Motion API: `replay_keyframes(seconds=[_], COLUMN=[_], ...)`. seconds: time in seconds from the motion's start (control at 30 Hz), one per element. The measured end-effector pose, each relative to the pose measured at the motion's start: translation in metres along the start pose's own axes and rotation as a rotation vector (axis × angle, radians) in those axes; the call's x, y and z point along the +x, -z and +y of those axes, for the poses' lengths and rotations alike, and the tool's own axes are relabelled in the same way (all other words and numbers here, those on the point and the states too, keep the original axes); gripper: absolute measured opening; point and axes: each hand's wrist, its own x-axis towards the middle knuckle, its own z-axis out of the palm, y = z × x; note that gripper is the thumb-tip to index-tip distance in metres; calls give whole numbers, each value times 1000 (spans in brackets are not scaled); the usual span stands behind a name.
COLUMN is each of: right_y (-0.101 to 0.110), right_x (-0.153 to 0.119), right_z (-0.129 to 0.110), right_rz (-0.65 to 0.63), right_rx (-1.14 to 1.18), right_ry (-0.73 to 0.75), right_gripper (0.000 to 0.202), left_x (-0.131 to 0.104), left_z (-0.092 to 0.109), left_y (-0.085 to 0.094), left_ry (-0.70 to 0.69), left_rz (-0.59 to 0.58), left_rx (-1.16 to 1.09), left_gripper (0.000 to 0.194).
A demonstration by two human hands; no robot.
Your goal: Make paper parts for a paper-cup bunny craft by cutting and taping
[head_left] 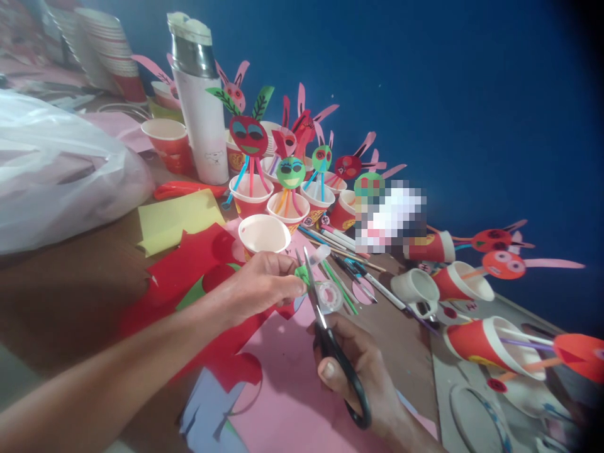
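Note:
My left hand pinches a small piece of green paper near the middle of the view. Black-handled scissors are gripped in my right hand, their blades pointing up and slightly parted beside the green piece. Beneath both hands lies a large pink sheet, with cut red paper to its left. Just behind my left hand stands a paper cup. A roll of clear tape lies right of the blades.
Paper cups with paper faces line the back and right. A white flask stands behind a yellow sheet. A plastic bag fills the left. Pens and a white mug lie and stand to the right.

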Motion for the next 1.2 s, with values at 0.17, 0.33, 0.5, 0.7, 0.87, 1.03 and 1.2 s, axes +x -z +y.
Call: replay_keyframes(seconds=[0.17,0.33,0.5,0.7,0.87,1.03,1.2], right_y=[1,2,0,-1,-1,-1,-1], right_x=[0,1,1,0,1,2,1], right_z=[0,0,-1,-2,-2,-4,-4], right_rz=[16,24,27,9,-6,-2,-11], right_rx=[-12,-22,-31,-26,-56,-87,-84], right_ry=[31,54,39,18,20,30,31], right_gripper=[43,43,44,46,46,47,47], left_x=[1,-1,-1,-1,-4,-3,-3], left_z=[1,-2,-5,2,3,2,2], left_y=[-2,-8,-9,-8,-8,-7,-6], left_ry=[-32,-77,-57,-14,4,1,-2], left_rz=[4,11,36,74,53,42,49], left_rx=[-85,-104,-118,-66,-23,-4,23], left_gripper=[19,20,18,16,17,19,18])
